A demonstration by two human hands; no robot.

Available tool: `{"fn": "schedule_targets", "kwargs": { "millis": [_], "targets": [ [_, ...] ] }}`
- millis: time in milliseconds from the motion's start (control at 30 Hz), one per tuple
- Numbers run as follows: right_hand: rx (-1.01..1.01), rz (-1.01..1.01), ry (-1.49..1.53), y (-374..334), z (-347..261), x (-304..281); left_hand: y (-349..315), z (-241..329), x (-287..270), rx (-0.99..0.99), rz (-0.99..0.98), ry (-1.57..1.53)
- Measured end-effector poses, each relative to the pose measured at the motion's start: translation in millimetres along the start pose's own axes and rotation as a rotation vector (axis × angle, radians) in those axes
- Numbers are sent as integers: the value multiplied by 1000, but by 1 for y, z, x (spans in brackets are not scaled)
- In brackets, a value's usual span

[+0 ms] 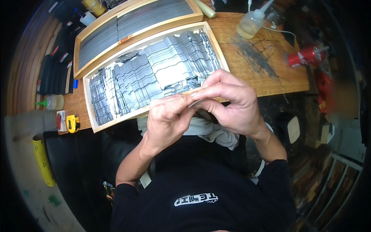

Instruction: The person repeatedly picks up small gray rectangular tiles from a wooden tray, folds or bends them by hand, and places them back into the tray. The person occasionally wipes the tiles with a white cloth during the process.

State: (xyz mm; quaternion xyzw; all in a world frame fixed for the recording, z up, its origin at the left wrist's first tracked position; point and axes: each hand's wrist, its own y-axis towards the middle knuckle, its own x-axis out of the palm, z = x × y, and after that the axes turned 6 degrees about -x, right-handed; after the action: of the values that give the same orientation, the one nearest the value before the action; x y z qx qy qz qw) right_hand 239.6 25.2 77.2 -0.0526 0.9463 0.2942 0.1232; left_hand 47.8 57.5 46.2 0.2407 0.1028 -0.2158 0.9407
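My left hand (168,116) and my right hand (234,102) meet in front of my chest, both with fingers pinched together. Between the fingertips is a small thin grey strip (196,102), mostly covered by them. Just beyond the hands lies a shallow light-wood frame (89,104), tilted on the table. Rows of thin, overlapping grey strips (135,79) with uneven edges fill it, and bright light glares off the middle ones. Behind it, a second wooden frame (79,54) holds smoother, closely set grey strips (150,19).
On the wooden table (278,83) stand a squeeze bottle (249,25) with pale liquid and a red container (307,57). Dark smudges mark the wood. At left are a green-tipped bottle (55,102) and a yellow tool (72,123). A yellow roll (43,160) lies lower left.
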Motion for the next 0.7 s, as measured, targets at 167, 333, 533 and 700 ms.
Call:
{"fn": "schedule_targets", "kwargs": {
  "millis": [167, 333, 533, 700],
  "targets": [
    [71, -23, 44, -10, -11, 9, -16, 15, -12, -118, -125, 105],
    [645, -8, 231, -78, 15, 42, -70, -10, 6, -899, -295, -650],
    [940, 51, 508, -92, 44, 58, -76, -63, 10, -1161, -348, -771],
    [464, -113, 203, -81, -23, 47, -89, -59, 7, -1172, -262, -703]
  ]
}}
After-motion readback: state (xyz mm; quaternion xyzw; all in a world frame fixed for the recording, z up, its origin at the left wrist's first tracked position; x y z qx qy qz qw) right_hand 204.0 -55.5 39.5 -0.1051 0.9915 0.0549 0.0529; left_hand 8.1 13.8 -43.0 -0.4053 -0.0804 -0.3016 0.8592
